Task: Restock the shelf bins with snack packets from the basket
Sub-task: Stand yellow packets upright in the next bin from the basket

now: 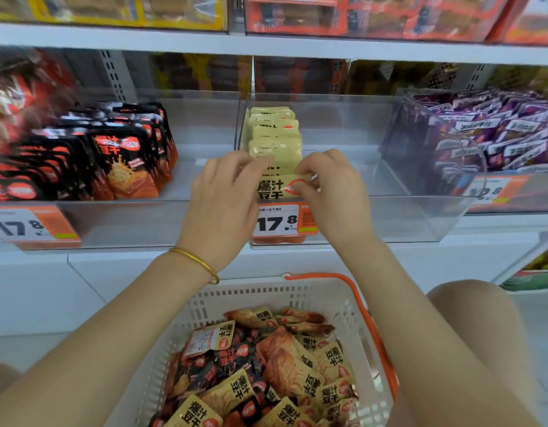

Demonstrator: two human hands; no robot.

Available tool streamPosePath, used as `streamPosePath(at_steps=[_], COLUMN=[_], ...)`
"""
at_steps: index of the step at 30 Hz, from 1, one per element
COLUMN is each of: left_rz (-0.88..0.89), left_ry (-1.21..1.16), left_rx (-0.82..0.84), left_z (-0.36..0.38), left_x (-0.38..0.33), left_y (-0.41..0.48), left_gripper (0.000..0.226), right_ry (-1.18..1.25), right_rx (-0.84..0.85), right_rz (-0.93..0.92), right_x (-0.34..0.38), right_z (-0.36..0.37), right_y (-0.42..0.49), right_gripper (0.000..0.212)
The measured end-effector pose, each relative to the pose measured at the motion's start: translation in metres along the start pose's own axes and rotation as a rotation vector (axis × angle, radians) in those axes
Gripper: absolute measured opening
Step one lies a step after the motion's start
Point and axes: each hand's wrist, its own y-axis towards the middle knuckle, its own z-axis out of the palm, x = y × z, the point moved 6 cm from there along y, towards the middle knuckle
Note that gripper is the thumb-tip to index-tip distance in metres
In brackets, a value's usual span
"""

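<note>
Hands: my left hand (225, 195) and right hand (332, 195) each pinched a top corner of the yellow packet (271, 188) | Place: it stood between them, front of the row (275, 134) in the clear bin (389, 220), basket (251, 292) below my wrists | Risk: releasing unevenly could tip the row forward

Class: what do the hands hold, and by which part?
The front yellow packet: left hand pinches its left edge, right hand its right edge.

Clear glossy plastic bin (389, 217), perforated plastic basket (266, 292)
</note>
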Motion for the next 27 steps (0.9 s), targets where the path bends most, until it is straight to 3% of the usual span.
streamPosePath(at_steps=[5, 8, 10, 11, 14, 15, 16, 20, 23, 27], left_rz=[0.04, 0.07, 0.126, 0.155, 0.233, 0.248, 0.25, 0.174, 0.121, 0.09], left_ry=[0.124, 0.056, -0.009, -0.035, -0.063, -0.057, -0.048, -0.05, -0.067, -0.125], left_rx=[-0.016, -0.085, -0.069, -0.016, 0.257, 0.352, 0.43, 0.603, 0.621, 0.616], left_z=[0.005, -0.004, -0.002, 0.005, 0.044, 0.059, 0.071, 0.098, 0.103, 0.107], left_x=[-0.006, -0.014, -0.022, -0.024, -0.022, -0.021, -0.018, -0.006, 0.006, 0.012], left_y=[-0.011, -0.024, -0.044, -0.055, -0.091, -0.102, -0.112, -0.13, -0.13, -0.133], left_gripper=[0.045, 0.043, 0.041, 0.039, 0.032, 0.029, 0.024, 0.018, 0.014, 0.013], right_ry=[0.066, 0.088, 0.154, 0.173, -0.119, -0.244, -0.35, -0.518, -0.622, -0.8], right_rx=[0.019, -0.27, -0.317, -0.182, 0.648, 0.843, 0.932, 0.978, 1.104, 1.151], right_rz=[0.008, -0.028, 0.004, 0.056, 0.171, 0.168, 0.161, 0.228, 0.257, 0.209], right_x=[-0.009, -0.01, -0.019, -0.027, -0.073, -0.093, -0.113, -0.178, -0.192, -0.191], right_z=[-0.004, -0.039, -0.04, -0.025, 0.072, 0.102, 0.126, 0.173, 0.184, 0.187], right_y=[0.0, -0.029, -0.056, -0.065, -0.091, -0.106, -0.12, -0.172, -0.208, -0.221], right_gripper=[0.018, 0.018, 0.015, 0.016, 0.015, 0.02, 0.025, 0.02, 0.026, 0.03])
